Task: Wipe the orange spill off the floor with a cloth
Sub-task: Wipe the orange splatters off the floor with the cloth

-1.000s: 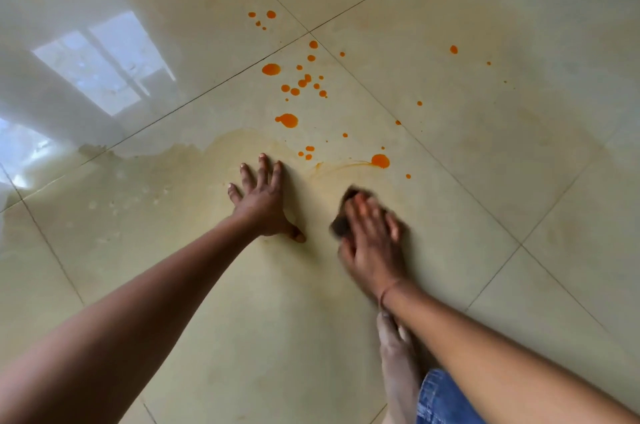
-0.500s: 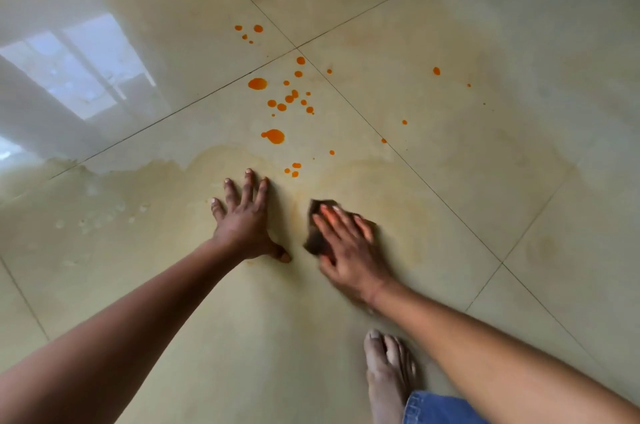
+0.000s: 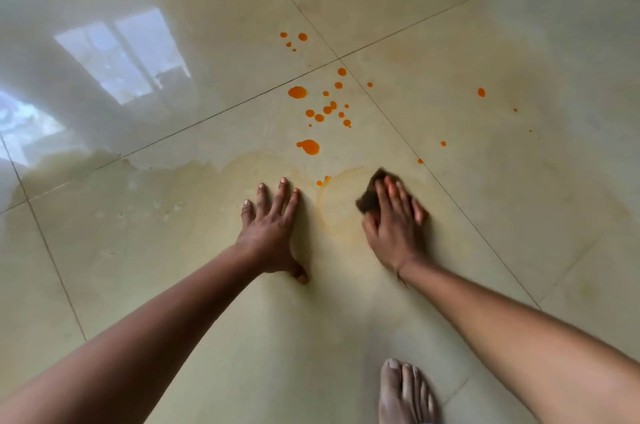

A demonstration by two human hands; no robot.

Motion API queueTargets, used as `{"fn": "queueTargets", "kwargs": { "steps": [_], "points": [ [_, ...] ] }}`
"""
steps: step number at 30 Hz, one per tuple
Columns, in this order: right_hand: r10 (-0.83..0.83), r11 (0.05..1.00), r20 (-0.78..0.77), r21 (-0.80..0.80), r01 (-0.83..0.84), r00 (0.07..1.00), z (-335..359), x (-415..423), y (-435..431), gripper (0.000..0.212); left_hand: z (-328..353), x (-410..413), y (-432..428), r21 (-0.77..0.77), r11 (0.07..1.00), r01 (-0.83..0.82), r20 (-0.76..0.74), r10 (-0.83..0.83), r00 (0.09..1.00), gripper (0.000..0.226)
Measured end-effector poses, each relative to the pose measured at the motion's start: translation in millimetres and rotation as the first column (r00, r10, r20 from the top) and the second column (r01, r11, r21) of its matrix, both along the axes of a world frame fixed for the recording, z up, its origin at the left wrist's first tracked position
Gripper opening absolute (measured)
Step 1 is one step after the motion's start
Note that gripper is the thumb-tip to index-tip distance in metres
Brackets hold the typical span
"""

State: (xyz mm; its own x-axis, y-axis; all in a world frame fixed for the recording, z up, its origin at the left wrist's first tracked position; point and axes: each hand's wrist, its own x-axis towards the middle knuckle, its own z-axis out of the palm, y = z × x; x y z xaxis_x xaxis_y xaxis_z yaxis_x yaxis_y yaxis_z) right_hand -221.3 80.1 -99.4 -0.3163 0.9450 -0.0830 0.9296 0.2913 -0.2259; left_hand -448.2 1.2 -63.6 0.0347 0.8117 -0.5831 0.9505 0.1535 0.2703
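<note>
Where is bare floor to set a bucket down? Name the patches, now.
Free: floor between the foot and the left hand and right hand; the tile left of the left hand; the tile right of the right hand, which presses the cloth. Crowded: orange drops ahead of both hands.

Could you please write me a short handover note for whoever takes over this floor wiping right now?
Left hand: open, flat on the floor, fingers spread.
Right hand: straight fingers press the dark cloth onto the floor.
Done: near tile wiped to a faint orange smear beside the cloth.
Left: orange drops ahead of both hands, and a few scattered drops further right.
</note>
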Motion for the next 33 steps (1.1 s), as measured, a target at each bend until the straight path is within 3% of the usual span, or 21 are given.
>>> {"fn": "queueTargets", "kwargs": {
  "steps": [2, 4, 7, 9, 11, 13, 14, 15, 17, 18, 19, 20, 23, 24, 25, 26, 28, 29, 30, 32, 33],
  "points": [
    [-0.030, 1.000, -0.013, -0.008, 0.029, 0.999, 3, -57, 19, 0.072, -4, -2, 1, 0.010, 1.000, 0.009, -0.007, -0.009, 1.000, 0.156],
    [0.256, 0.967, 0.001, -0.013, -0.256, 0.967, -1, -83, -4, 0.071, -6, -3, 1, 0.021, 1.000, 0.011, -0.004, -0.011, 1.000, 0.157],
    [0.670, 0.743, 0.094, -0.081, -0.665, 0.737, 7, -24, -13, 0.077, -6, -10, 0, 0.011, 1.000, 0.026, 0.025, -0.027, 0.999, 0.158],
    [0.670, 0.742, 0.156, -0.107, -0.662, 0.726, 11, 0, 31, 0.078, -5, -15, -1, -0.005, 0.999, 0.042, 0.028, -0.042, 0.999, 0.158],
    [0.471, 0.882, 0.170, -0.110, -0.458, 0.866, 14, -19, 76, 0.075, -5, -15, 0, -0.014, 0.998, 0.064, 0.020, -0.064, 0.998, 0.158],
    [0.434, 0.900, 0.163, -0.113, -0.420, 0.886, 14, -60, 90, 0.073, -6, -15, 1, -0.011, 0.998, 0.070, 0.011, -0.070, 0.998, 0.157],
    [0.539, 0.842, 0.163, -0.130, -0.524, 0.826, 14, -77, 87, 0.075, -6, -16, 0, -0.003, 0.998, 0.066, 0.004, -0.066, 0.998, 0.156],
    [0.686, 0.727, 0.180, -0.149, -0.670, 0.705, 14, -85, 81, 0.076, -6, -18, 0, 0.005, 0.997, 0.074, -0.006, -0.074, 0.997, 0.155],
    [0.901, 0.422, 0.193, -0.176, -0.889, 0.390, 13, -75, 76, 0.076, -4, -23, 0, 0.019, 0.996, 0.082, -0.032, -0.081, 0.996, 0.153],
    [0.931, 0.346, 0.186, -0.181, -0.921, 0.313, 12, -65, 82, 0.075, -3, -24, 0, 0.020, 0.997, 0.081, -0.041, -0.080, 0.996, 0.153],
    [0.934, 0.337, 0.188, -0.179, -0.924, 0.304, 13, -63, 93, 0.076, -2, -25, 0, 0.029, 0.998, 0.063, -0.053, -0.062, 0.997, 0.155],
    [0.906, 0.406, 0.199, -0.166, -0.899, 0.373, 14, -66, 104, 0.077, -2, -25, 1, 0.042, 0.998, 0.045, -0.070, -0.042, 0.997, 0.157],
    [0.659, 0.752, 0.153, -0.133, -0.645, 0.736, 11, -95, 108, 0.077, 1, -23, -1, 0.046, 0.998, -0.030, -0.111, 0.035, 0.993, 0.159],
    [0.590, 0.807, 0.114, -0.112, -0.580, 0.799, 10, -98, 96, 0.076, 2, -22, -4, 0.038, 0.996, -0.081, -0.116, 0.085, 0.990, 0.159],
    [0.585, 0.810, 0.062, -0.105, -0.577, 0.809, 8, -95, 81, 0.075, 3, -19, -8, 0.029, 0.989, -0.143, -0.120, 0.145, 0.982, 0.159],
    [0.658, 0.749, 0.024, -0.115, -0.652, 0.752, 8, -88, 65, 0.076, 5, -19, -11, 0.017, 0.980, -0.199, -0.123, 0.199, 0.972, 0.159],
    [0.881, 0.472, 0.041, -0.137, -0.871, 0.471, 6, -69, 61, 0.078, 7, -17, -16, -0.015, 0.967, -0.254, -0.104, 0.252, 0.962, 0.158],
    [0.906, 0.424, 0.055, -0.115, -0.899, 0.420, 6, -74, 76, 0.078, 8, -16, -16, -0.023, 0.965, -0.263, -0.096, 0.260, 0.961, 0.157],
    [0.857, 0.515, 0.058, -0.113, -0.850, 0.512, 9, -90, 91, 0.076, 9, -18, -16, -0.031, 0.965, -0.261, -0.089, 0.258, 0.962, 0.156],
    [0.559, 0.821, 0.001, -0.140, -0.554, 0.829, 14, -131, 111, 0.073, 12, -22, -12, -0.057, 0.968, -0.244, -0.093, 0.239, 0.967, 0.154],
    [0.479, 0.868, -0.017, -0.137, -0.477, 0.877, 13, -140, 105, 0.073, 12, -23, -12, -0.055, 0.971, -0.233, -0.104, 0.226, 0.968, 0.153]
  ]
}}
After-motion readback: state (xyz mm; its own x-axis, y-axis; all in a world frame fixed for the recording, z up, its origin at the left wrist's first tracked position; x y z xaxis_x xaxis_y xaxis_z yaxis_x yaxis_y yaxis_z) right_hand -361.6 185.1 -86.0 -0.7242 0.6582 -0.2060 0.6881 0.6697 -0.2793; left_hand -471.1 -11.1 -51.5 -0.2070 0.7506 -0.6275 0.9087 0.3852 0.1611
